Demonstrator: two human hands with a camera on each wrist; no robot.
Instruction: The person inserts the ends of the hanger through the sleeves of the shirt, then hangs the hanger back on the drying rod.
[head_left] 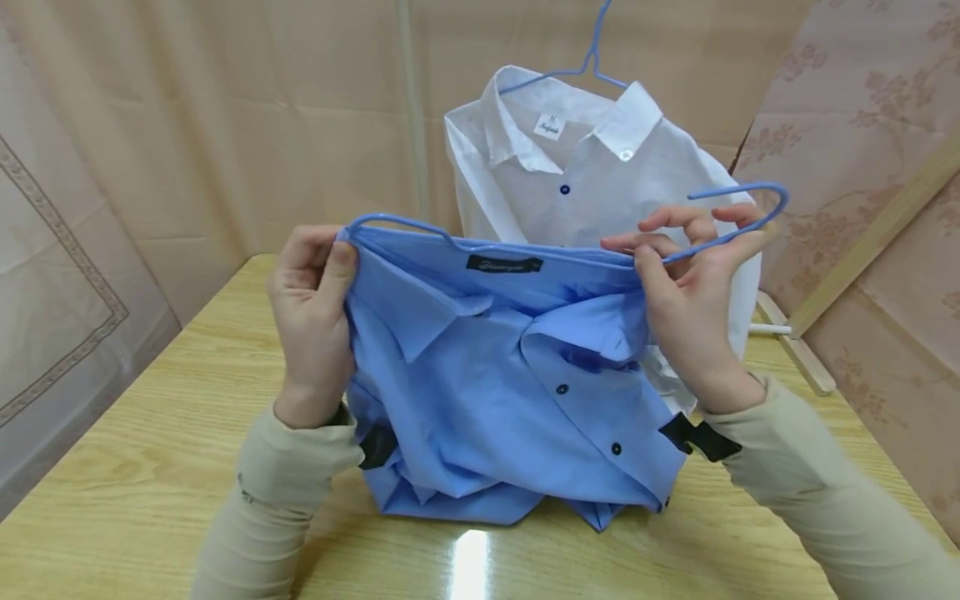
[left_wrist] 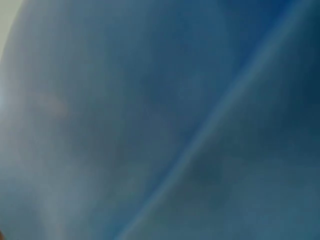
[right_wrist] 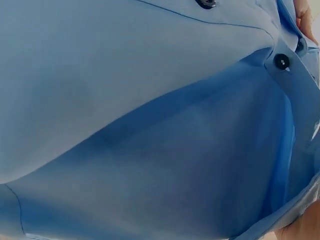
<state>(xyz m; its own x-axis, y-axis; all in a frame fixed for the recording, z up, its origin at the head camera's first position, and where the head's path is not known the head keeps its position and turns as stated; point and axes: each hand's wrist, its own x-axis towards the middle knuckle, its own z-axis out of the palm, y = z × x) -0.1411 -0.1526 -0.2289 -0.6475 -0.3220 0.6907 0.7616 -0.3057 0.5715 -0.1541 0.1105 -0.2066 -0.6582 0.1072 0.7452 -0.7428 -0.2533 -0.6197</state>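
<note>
A light blue button-up shirt (head_left: 465, 417) hangs between both hands, its lower part bunched over the table. With thumb and fingers my left hand (head_left: 311, 312) pinches the shirt's neckline at the left end, where one arm of a blue hanger (head_left: 401, 221) emerges. My right hand (head_left: 697, 308) pinches the hanger's wire beside the right end of the collar, and the hook curves past its fingers. The other hanger arm is hidden in the shirt. Blue cloth (left_wrist: 125, 125) fills the left wrist view, blurred. In the right wrist view, the shirt front (right_wrist: 150, 75) shows dark buttons.
Behind, a white shirt (head_left: 637, 196) hangs on another blue hanger (head_left: 595, 62). A wooden stand foot (head_left: 806, 358) with a white bar is at the right. The wood-grain table (head_left: 187, 417) lies below, with curtains (head_left: 300, 125) behind it.
</note>
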